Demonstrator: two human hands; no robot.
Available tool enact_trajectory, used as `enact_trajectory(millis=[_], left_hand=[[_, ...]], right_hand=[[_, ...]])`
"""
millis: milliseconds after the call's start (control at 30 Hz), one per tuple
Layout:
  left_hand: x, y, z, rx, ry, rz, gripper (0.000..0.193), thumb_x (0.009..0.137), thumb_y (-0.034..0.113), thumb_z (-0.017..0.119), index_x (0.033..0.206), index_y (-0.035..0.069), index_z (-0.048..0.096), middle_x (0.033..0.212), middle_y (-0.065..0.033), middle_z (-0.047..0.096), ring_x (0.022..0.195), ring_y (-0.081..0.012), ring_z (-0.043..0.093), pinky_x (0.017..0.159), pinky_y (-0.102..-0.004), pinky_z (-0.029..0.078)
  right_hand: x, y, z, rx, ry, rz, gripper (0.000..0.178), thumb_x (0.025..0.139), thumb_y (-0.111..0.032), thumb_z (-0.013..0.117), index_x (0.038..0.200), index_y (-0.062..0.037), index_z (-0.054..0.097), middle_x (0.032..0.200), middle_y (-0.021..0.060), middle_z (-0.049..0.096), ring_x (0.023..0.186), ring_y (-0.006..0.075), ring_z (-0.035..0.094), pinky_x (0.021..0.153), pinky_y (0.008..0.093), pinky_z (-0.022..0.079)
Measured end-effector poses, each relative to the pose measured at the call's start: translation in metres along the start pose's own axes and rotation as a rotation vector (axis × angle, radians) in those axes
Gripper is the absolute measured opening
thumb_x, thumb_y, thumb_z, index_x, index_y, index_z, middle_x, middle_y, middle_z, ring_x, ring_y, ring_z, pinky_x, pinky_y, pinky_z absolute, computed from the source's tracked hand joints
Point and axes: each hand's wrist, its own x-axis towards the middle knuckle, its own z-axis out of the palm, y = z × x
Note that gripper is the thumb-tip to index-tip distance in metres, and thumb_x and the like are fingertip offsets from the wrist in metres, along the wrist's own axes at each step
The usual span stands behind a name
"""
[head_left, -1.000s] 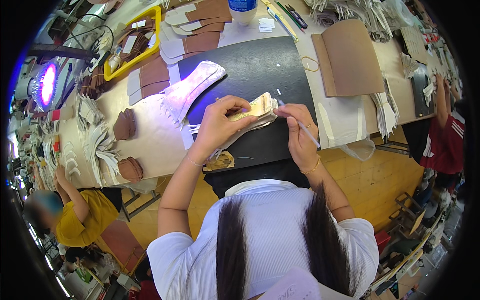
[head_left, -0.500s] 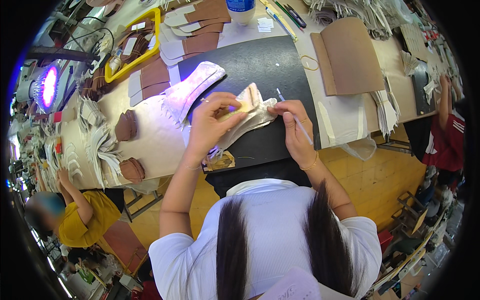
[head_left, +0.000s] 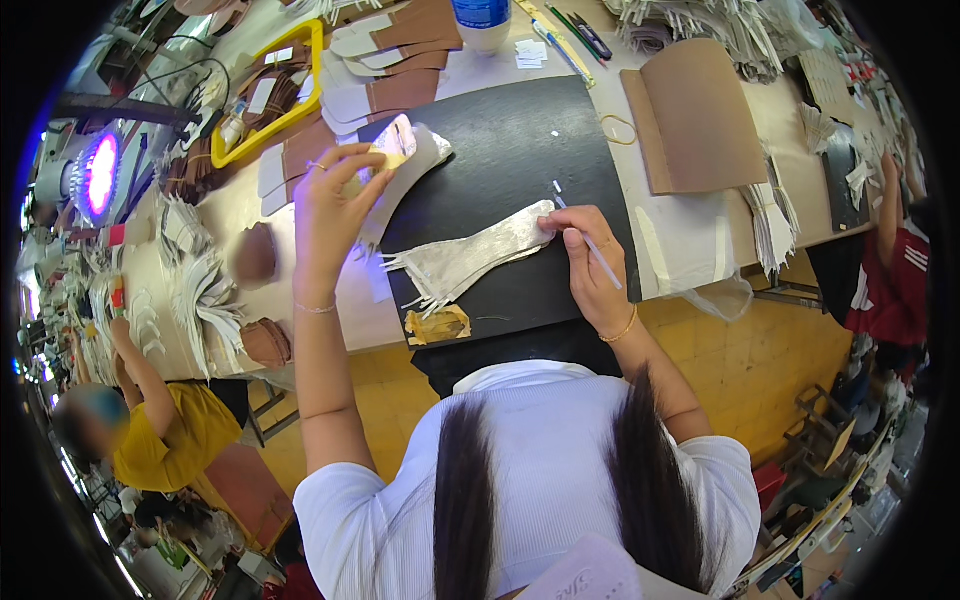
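My left hand [head_left: 345,195] is raised on the left, thumb and fingers pinching a small pale piece [head_left: 396,143] with a yellow part at its lower side. Below it lies a stack of long white pieces [head_left: 408,190], partly hidden by the hand. In my right hand [head_left: 597,265] is a thin white pen-like stick [head_left: 606,264], its tip pointing away from me. The right thumb or fingertip rests at the wide right end of a second pale piece [head_left: 482,250], with narrow strips at its left end. That piece lies flat on the black board [head_left: 520,150].
A bright lamp [head_left: 100,175] shines from the left. Brown-and-white pieces [head_left: 400,95] lie beyond the board, beside a yellow tray [head_left: 317,70]. A brown folder [head_left: 700,115] is at right, a bottle [head_left: 484,22] at the far side. Another person [head_left: 175,430] works at lower left.
My left hand has moved left and away from me with the small pale piece, off the piece on the board, and now hovers over the white stack. My right hand has hardly moved.
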Motion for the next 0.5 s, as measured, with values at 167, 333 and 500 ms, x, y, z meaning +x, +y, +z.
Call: enact_trajectory(millis=[167, 333, 500], left_hand=[[-0.035, 0.037, 0.037, -0.142, -0.16, -0.09, 0.018, 0.083, 0.013, 0.081, 0.098, 0.005, 0.079, 0.107, -0.0114, 0.072, 0.098, -0.0234, 0.069, 0.088, -0.0343, 0.053], [-0.063, 0.059, 0.076, -0.031, -0.142, 0.268, 0.018, 0.078, 0.013, 0.082, 0.094, 0.006, 0.078, 0.105, -0.0098, 0.072, 0.09, -0.0261, 0.066, 0.082, -0.0372, 0.053], [-0.068, 0.061, 0.085, 0.002, -0.119, 0.317, 0.019, 0.076, 0.014, 0.082, 0.093, 0.007, 0.078, 0.105, -0.0083, 0.072, 0.091, -0.0255, 0.064, 0.081, -0.0379, 0.05]], right_hand=[[-0.007, 0.01, -0.007, 0.118, 0.067, 0.107, 0.029, 0.11, -0.023, 0.045, 0.116, 0.0008, 0.06, 0.105, 0.0124, 0.064, 0.103, 0.0225, 0.067, 0.095, 0.0333, 0.052], [-0.006, 0.011, -0.008, 0.133, 0.059, 0.125, 0.03, 0.11, -0.024, 0.044, 0.117, 0.0007, 0.06, 0.106, 0.0123, 0.064, 0.104, 0.0226, 0.067, 0.096, 0.0337, 0.052], [-0.003, 0.009, -0.008, 0.116, 0.047, 0.12, 0.031, 0.11, -0.025, 0.044, 0.117, 0.0006, 0.06, 0.107, 0.0121, 0.064, 0.104, 0.022, 0.067, 0.097, 0.0334, 0.051]])
